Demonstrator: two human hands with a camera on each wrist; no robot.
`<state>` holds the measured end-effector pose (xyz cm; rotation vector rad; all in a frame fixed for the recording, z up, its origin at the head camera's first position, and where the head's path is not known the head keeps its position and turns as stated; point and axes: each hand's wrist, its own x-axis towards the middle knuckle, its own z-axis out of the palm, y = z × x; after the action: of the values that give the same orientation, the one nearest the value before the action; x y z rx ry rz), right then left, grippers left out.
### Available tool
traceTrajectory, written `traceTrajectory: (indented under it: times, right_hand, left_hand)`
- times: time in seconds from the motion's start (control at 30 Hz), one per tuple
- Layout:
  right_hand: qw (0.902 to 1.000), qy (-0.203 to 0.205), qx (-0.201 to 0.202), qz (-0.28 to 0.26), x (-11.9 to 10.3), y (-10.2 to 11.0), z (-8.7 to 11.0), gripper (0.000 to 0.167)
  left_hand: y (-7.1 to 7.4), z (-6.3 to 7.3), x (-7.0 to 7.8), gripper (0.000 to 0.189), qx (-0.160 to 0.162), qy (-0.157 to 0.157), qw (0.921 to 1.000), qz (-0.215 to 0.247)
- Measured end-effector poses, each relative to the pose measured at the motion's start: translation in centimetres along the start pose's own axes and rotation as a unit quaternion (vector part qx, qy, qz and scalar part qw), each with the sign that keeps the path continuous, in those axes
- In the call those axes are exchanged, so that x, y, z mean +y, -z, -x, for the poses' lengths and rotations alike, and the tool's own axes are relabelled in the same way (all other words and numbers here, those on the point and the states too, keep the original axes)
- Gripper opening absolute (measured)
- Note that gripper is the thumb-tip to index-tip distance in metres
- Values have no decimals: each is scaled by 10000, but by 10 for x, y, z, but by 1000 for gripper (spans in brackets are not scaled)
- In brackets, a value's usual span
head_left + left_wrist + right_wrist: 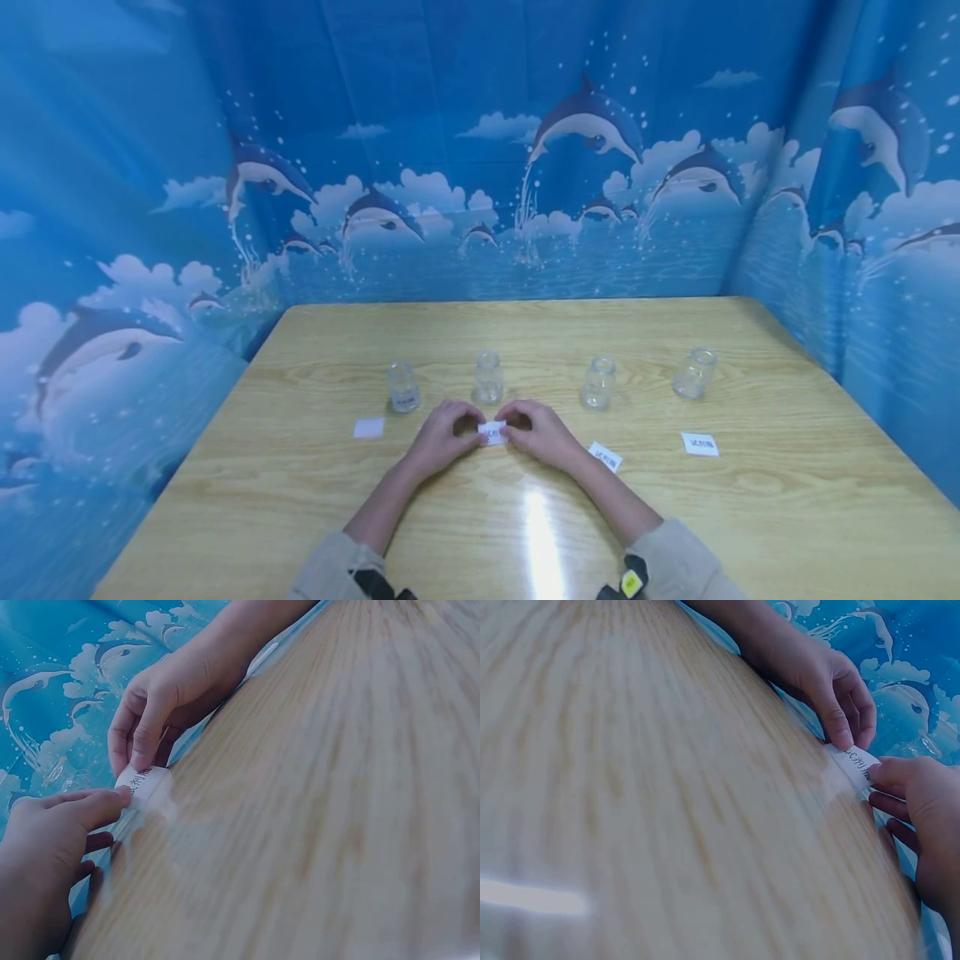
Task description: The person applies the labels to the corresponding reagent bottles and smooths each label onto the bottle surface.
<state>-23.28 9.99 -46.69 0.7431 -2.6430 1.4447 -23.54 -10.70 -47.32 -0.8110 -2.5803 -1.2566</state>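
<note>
Between both hands is a small white label (pixel 492 432) with dark printed characters, raised at a tilt over the table. My left hand (pixel 442 437) pinches its left edge between thumb and fingers, and my right hand (pixel 543 433) pinches the right edge. In the right wrist view the printed face of the label (pixel 856 763) shows between the two thumbs. Right behind the hands stands a clear glass jar (pixel 489 379). Another glass jar (pixel 403 387), on the left, bears dark print low on its side.
Two more glass jars stand to the right, one middle jar (pixel 599 383) and one far jar (pixel 694 373). A blank white slip (pixel 368 427) lies at left. One printed label (pixel 604 457) lies by the right forearm, another label (pixel 700 444) farther right. A dolphin-print curtain (pixel 450 167) surrounds the wooden table (pixel 262 500).
</note>
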Motion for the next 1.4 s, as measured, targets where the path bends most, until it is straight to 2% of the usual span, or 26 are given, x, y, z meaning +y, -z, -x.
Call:
traceTrajectory:
  times: [0.1,0.23,0.3,0.4,0.5,0.53,0.6,0.83,0.93,1.0,1.1,1.17,1.4]
  right_hand:
    - [9992,-152,67,-357,-1,-1,-1,15]
    - [9979,22,214,-610,-2,-1,-2,14]
    - [9967,182,305,-736,-8,2,-1,13]
    - [9942,355,398,-937,-21,7,2,13]
    - [9935,413,413,-978,-33,12,4,13]
    - [9934,425,411,-984,-34,12,5,13]
    - [9932,471,413,-979,-35,12,5,13]
    - [9938,475,324,-948,-34,13,5,13]
    - [9940,450,247,-968,-34,13,6,13]
    - [9934,432,236,-1033,-26,10,4,13]
    - [9926,461,264,-1091,-13,6,1,12]
    - [9923,436,289,-1122,-5,3,-1,12]
    - [9933,401,249,-1050,-1,2,-1,12]
  left_hand:
    - [0,0,2,17,16,360,9973,647]
    - [1,1,4,16,34,794,9879,1333]
    - [1,1,5,18,16,930,9845,1484]
    - [1,1,6,20,-36,1022,9836,1485]
    - [1,0,5,20,-88,1013,9846,1420]
    - [1,0,5,20,-103,975,9850,1421]
    - [6,1,16,17,-167,963,9856,1382]
    - [6,1,17,17,-356,894,9863,1342]
    - [14,3,33,14,-444,852,9870,1291]
    - [18,4,41,13,-499,829,9873,1261]
    - [21,4,46,13,-598,825,9875,1202]
    - [21,3,47,13,-647,807,9871,1224]
    - [20,3,44,14,-714,671,9866,1307]
